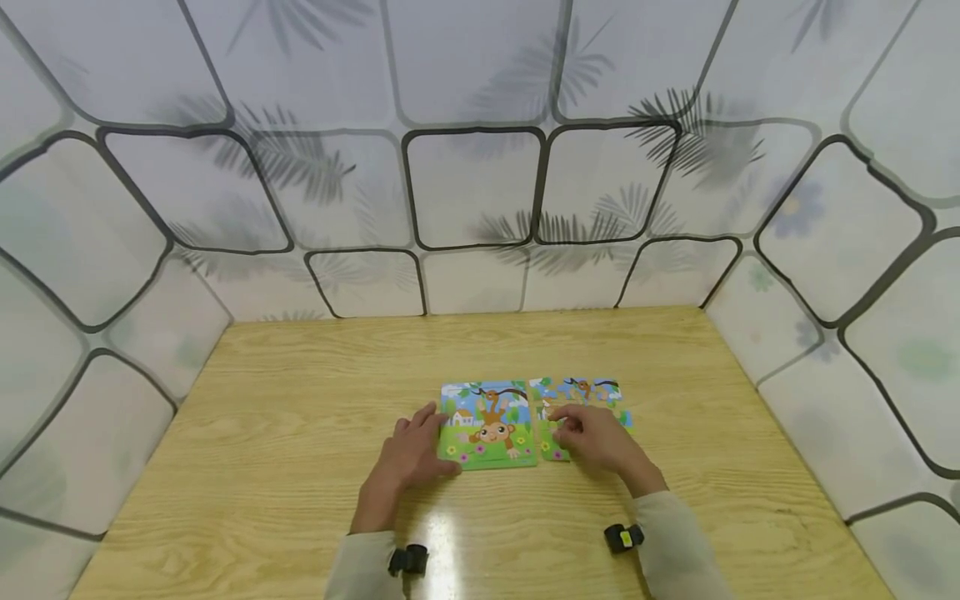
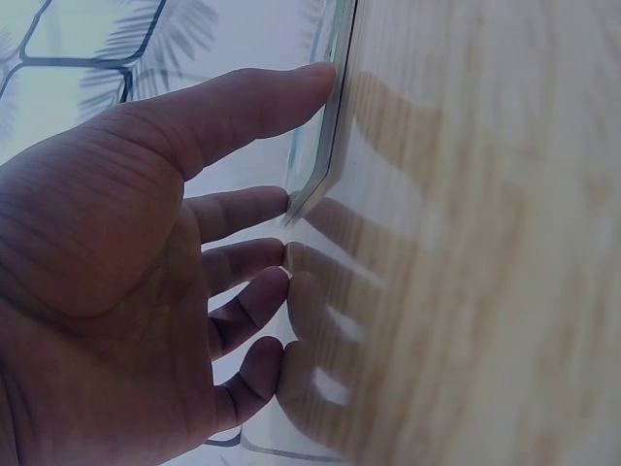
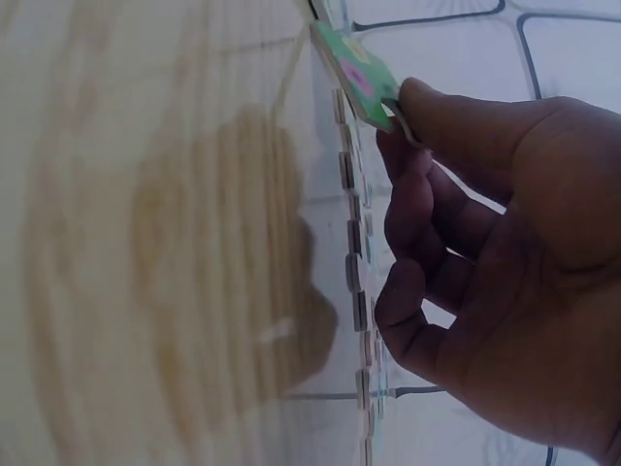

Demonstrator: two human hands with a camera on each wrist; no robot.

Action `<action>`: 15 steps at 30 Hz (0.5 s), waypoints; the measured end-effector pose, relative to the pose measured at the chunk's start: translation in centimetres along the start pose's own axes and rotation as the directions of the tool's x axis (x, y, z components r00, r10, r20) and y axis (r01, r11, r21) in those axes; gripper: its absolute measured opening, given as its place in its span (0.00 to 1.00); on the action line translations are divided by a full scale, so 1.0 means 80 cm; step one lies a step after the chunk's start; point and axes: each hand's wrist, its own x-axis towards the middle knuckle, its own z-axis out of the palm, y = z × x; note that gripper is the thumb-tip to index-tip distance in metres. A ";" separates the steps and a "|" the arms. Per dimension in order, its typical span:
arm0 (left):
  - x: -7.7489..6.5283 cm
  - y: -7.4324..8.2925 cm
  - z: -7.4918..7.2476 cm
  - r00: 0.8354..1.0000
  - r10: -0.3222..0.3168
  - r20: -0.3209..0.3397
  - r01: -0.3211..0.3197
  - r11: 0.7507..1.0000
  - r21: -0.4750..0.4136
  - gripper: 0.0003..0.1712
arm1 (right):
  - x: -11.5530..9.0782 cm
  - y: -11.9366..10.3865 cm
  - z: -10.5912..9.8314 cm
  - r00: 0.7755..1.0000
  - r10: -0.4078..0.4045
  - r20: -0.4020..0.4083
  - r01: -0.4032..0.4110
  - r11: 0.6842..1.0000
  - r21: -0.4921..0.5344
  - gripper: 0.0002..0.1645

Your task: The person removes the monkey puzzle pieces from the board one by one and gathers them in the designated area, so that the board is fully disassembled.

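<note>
A square picture board [image 1: 490, 425] with a hanging monkey, a house and flowers lies flat on the table. My left hand [image 1: 412, 450] rests at its left side, thumb against the lower edge near the corner and a fingertip against the left edge. In the left wrist view the fingers of that hand [image 2: 116, 252] are spread and gently bent. To the right of the board lies a partly assembled jigsaw puzzle [image 1: 581, 388] of the same picture. My right hand [image 1: 600, 437] pinches a green puzzle piece [image 3: 354, 76] with a pink flower, tilted up, between thumb and forefinger.
The wood-grain table [image 1: 300, 400] stretches around both puzzles. A patterned white wall [image 1: 480, 192] encloses it at the back and sides. In the right wrist view the interlocking edge of several puzzle pieces [image 3: 353, 238] runs beside the right hand's fingers.
</note>
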 end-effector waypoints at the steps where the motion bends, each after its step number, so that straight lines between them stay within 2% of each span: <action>1: 0.000 0.000 0.000 1.000 -0.001 -0.001 0.001 1.000 0.001 0.46 | -0.001 0.001 0.000 1.000 -0.001 0.008 0.001 1.000 -0.004 0.16; 8: 0.001 -0.001 0.003 1.000 -0.001 -0.007 0.001 1.000 -0.006 0.47 | 0.000 0.002 0.003 1.000 -0.009 -0.004 0.009 0.996 -0.092 0.15; 12: 0.000 -0.002 0.003 1.000 -0.006 -0.005 0.006 1.000 -0.010 0.47 | 0.000 0.000 0.006 0.999 0.013 -0.033 -0.016 0.996 -0.087 0.16; 15: -0.001 -0.002 0.002 1.000 -0.011 -0.005 0.011 1.000 -0.010 0.47 | 0.002 -0.005 0.009 0.999 -0.009 -0.044 0.006 0.997 -0.075 0.17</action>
